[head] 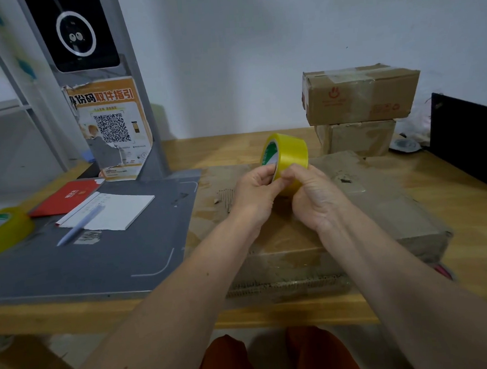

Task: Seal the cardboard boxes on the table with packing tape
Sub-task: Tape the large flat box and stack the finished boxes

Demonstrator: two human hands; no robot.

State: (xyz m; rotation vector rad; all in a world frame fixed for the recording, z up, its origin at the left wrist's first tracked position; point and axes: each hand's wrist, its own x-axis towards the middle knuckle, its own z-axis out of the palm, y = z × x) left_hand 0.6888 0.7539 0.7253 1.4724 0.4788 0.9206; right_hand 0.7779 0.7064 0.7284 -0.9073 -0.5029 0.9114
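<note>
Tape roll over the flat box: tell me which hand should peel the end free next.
Right, probably. The right hand already has its fingertips on the outer yellow band of the tape roll, where the end would lie. The left hand grips the roll at its core side, steadying it.

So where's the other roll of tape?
The second yellow tape roll lies at the far left edge of the head view, on the grey mat, left of the red booklet and pen.
</note>
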